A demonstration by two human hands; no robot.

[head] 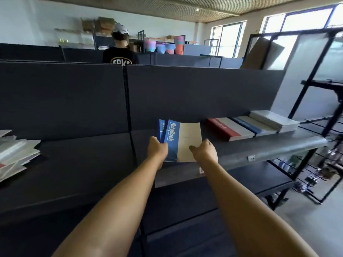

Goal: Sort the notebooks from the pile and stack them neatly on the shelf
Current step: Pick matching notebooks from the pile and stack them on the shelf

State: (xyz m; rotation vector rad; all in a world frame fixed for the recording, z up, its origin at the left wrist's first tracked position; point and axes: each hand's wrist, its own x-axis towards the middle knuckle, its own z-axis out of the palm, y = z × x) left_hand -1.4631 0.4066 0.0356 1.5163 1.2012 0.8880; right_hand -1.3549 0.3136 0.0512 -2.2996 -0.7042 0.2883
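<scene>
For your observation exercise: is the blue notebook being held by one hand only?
No: the left hand grips the blue notebook at its left edge while the right hand holds its right side.

Held notebooks (179,140) sit mid-shelf (274,152), stacked notebooks (254,126) to their right, the pile (16,153) far left

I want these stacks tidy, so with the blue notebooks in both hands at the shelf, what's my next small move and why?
Probably lower the blue notebooks flat onto the bare shelf left of the red-spined stack: both the left hand and right hand hold them tilted, unsettled.
</scene>
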